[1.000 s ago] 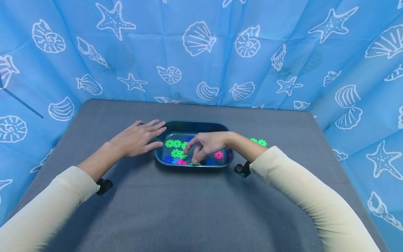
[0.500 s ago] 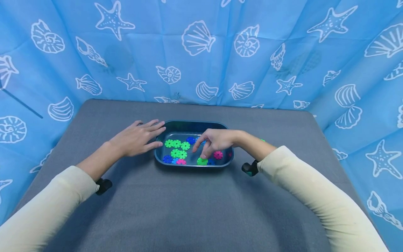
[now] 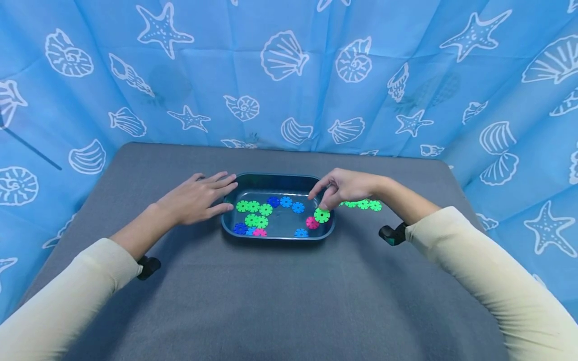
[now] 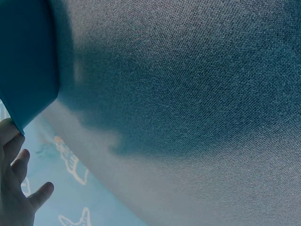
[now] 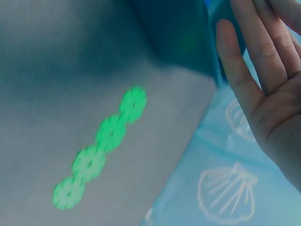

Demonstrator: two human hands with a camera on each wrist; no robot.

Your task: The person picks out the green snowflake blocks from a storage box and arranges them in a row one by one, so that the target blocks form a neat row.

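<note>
Two hands at a dark blue tray (image 3: 235, 231) on the grey table (image 3: 271, 301). Right hand (image 3: 345, 188), grip pinching a green disc (image 3: 322, 215) above the tray's right end. Left hand (image 3: 194, 198), grip wide, flat against the left rim. Four linked green discs (image 5: 101, 146) lie just right of the tray.

Grey cloth fills the frame
Teal tray (image 4: 26, 61) at upper left, left hand (image 4: 16, 188) at lower left, fingers straight
</note>
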